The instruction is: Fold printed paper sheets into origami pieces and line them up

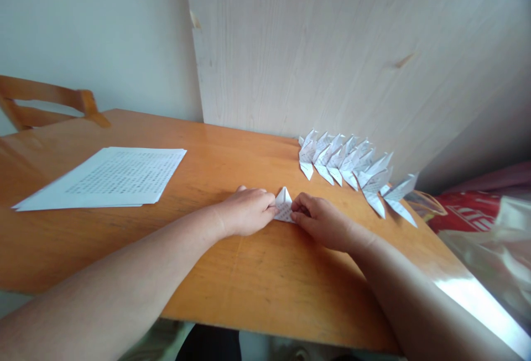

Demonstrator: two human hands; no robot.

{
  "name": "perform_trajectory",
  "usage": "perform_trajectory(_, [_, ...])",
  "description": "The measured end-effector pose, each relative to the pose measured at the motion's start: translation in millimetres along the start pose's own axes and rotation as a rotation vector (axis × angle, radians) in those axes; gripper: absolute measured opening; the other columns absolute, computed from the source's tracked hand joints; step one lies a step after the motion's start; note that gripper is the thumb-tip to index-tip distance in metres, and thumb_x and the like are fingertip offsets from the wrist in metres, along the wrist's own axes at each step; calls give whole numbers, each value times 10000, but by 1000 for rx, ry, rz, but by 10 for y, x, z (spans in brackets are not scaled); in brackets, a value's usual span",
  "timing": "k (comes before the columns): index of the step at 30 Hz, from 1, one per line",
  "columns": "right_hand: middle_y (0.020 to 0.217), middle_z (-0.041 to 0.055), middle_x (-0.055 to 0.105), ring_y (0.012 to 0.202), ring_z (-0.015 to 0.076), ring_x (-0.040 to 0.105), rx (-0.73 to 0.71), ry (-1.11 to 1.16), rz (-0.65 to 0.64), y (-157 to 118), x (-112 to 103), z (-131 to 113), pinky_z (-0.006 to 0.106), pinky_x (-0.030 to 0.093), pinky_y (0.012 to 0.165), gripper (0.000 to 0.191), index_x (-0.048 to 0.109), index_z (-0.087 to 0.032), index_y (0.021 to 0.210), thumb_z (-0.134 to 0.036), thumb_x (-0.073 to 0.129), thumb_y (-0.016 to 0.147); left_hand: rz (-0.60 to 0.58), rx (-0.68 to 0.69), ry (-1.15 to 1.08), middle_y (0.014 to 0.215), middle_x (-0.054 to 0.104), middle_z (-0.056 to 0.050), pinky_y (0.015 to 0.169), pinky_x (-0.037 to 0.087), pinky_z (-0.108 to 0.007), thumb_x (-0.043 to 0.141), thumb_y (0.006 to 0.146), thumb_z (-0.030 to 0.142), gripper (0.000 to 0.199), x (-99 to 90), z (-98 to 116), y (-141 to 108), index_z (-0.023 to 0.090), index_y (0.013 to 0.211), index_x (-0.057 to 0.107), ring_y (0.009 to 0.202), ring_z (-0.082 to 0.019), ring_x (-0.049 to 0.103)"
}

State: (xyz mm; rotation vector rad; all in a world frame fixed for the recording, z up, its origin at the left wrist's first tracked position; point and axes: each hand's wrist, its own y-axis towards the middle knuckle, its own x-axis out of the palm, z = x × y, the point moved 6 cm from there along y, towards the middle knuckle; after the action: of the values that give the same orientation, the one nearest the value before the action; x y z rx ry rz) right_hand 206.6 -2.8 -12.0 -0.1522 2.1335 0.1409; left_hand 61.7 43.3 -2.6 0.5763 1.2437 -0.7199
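Note:
A small folded paper (284,206) with printed marks lies on the table in front of me, its pointed tip facing away. My left hand (254,210) pinches its left edge, fingers closed. On the opposite edge my right hand (317,218) grips with thumb and bent fingers. Both hands rest low over the wooden tabletop, and they hide the paper's two sides. Several finished-looking folded paper figures (346,159) with upright points stand in rows beyond my right hand.
A stack of printed sheets (124,176) lies at the left on the wooden table (232,156). A chair (50,98) stands behind the far left corner. A pale wooden panel (315,46) rises along the back. Red and white bags (477,212) sit beyond the right edge.

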Motion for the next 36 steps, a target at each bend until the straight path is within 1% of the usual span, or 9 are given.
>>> perform_trajectory(4, [787,12,632,692,157,542,-19,-33,1,8,-4,-4,269,358,619,76,518,-209,800,-181,536,868,-24,-26,-69,877,673,-44,735,433,-314,349,986,357,348,28,-74,32,193,772,569,821,-193,608])
perform_trajectory(9, [816,25,646,724,169,567,-11,-25,-16,17,17,10,275,383,639,35,564,-195,871,-190,531,878,-51,26,-115,863,681,-44,762,441,-286,367,952,270,299,47,-90,84,188,757,578,824,-176,609])
perform_trajectory(11, [824,30,650,735,173,575,-2,-24,-23,17,21,9,278,390,647,48,576,-190,892,-194,530,881,-48,16,-133,847,679,-43,740,437,-284,369,961,307,323,55,-104,95,188,747,579,803,-174,604])
perform_trajectory(14, [826,33,652,736,174,576,15,-30,-33,18,21,5,278,389,644,58,579,-190,890,-185,522,879,-28,-17,-160,819,671,-37,637,402,-276,387,971,485,408,77,-133,101,196,776,598,728,-171,585])
perform_trajectory(16, [827,36,654,741,177,579,22,-34,-39,19,21,5,278,387,639,61,578,-193,882,-182,518,877,-24,-34,-163,814,671,-30,587,367,-269,447,929,593,438,98,-144,100,203,826,619,690,-167,573])
perform_trajectory(18, [829,36,657,746,179,582,21,-38,-41,23,19,8,278,388,638,56,576,-198,874,-186,521,874,-26,-45,-156,821,676,-28,573,352,-266,501,892,631,442,114,-145,97,209,865,632,685,-167,576])
perform_trajectory(26, [814,31,660,743,193,589,-3,-58,-40,37,20,35,285,385,617,49,566,-220,892,-204,530,863,7,-44,-73,853,682,-39,596,382,-292,478,926,603,413,83,-87,72,224,876,634,723,-193,616])
perform_trajectory(30, [814,30,661,734,185,583,2,-66,-42,42,20,36,278,390,620,41,555,-217,873,-189,534,852,15,-60,-38,869,686,-53,639,412,-309,471,934,589,405,83,-77,81,224,876,637,740,-210,621])
perform_trajectory(36, [818,39,664,711,178,568,10,-77,-39,52,16,22,276,385,613,20,542,-211,858,-191,537,855,20,-68,-2,883,692,-55,645,408,-325,479,935,554,360,80,-68,90,230,886,626,765,-232,635])
